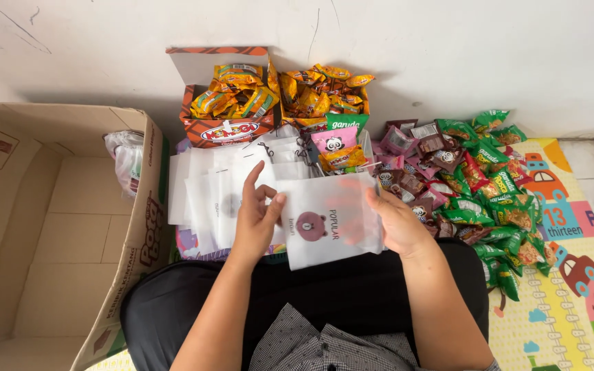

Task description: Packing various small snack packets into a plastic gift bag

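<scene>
I hold a frosted white plastic pouch (324, 223) with a small brown bear face printed on it, above my lap. My left hand (254, 216) pinches its left edge with the index finger raised. My right hand (397, 223) grips its right edge, fingers partly inside or behind the translucent film. Just beyond the pouch lies a spread stack of similar white pouches (218, 185). Behind them stand orange cartons of yellow-orange snack packets (242, 96), and a pink packet with a panda (333, 141).
A large open cardboard box (56, 227) sits at my left with a clear plastic bag (128, 154) on its rim. A heap of green, brown and pink snack packets (479, 182) lies at the right on a colourful play mat (572, 275). A white wall is behind.
</scene>
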